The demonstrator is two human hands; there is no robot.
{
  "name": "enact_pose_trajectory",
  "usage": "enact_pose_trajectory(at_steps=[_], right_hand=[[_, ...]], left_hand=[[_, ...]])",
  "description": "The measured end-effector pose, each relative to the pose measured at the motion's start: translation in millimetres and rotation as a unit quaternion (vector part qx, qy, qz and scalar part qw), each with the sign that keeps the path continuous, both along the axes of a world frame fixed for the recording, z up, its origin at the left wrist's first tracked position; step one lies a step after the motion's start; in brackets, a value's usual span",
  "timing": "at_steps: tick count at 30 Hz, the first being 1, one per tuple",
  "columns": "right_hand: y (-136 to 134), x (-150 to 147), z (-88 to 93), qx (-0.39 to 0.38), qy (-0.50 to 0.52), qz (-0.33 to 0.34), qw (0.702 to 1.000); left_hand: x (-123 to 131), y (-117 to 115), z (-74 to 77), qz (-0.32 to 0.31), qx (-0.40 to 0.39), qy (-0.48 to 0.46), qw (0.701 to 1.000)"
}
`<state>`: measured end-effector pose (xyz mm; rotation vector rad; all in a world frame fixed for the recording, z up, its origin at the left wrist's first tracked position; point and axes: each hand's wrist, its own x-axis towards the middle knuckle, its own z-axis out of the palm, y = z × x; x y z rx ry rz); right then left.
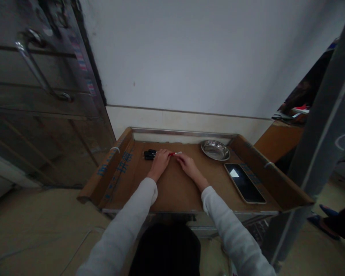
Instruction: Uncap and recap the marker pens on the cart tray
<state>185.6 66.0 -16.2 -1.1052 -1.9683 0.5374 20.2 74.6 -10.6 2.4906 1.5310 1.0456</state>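
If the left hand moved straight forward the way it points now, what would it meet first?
Probably the small black object lying just beyond and left of the left hand; farther on is the tray's back rim. Depth is unclear.

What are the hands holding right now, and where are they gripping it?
Both hands, left hand and right hand, meet at a small red and white object, pinched at fingertips. The exact grip is too small to tell.

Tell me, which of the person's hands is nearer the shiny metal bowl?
The right hand. It lies on the cardboard left of the metal bowl, with bare cardboard between them. The left hand is farther left still, beside the small black object.
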Motion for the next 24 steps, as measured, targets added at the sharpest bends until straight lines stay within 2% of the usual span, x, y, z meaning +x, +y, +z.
enact_pose_trajectory(at_steps=[3,9,12,20,24], right_hand=[[-7.3,0.7,3.1,0.028,-0.068,0.03,0.997],[-9.9,23.1,3.6,0.074,-0.167,-0.058,0.981],[-7.0,27.4,0.3,0.072,-0.178,-0.066,0.979],[-0.3,15.4,-2.7,0.086,-0.206,-0.103,0.969],[-1.7,12.5,-1.3,0.088,-0.248,-0.155,0.952]], left_hand=[[1.5,0.7,0.4,0.01,-0.002,0.035,0.999],[3.5,8.0,-1.6,-0.03,-0.026,0.0,0.999],[4.0,9.2,-0.7,-0.029,-0.029,0.005,0.999],[8.6,-5.2,4.1,-0.059,0.027,0.07,0.995],[10.2,-3.5,3.5,-0.013,0.009,0.099,0.995]])
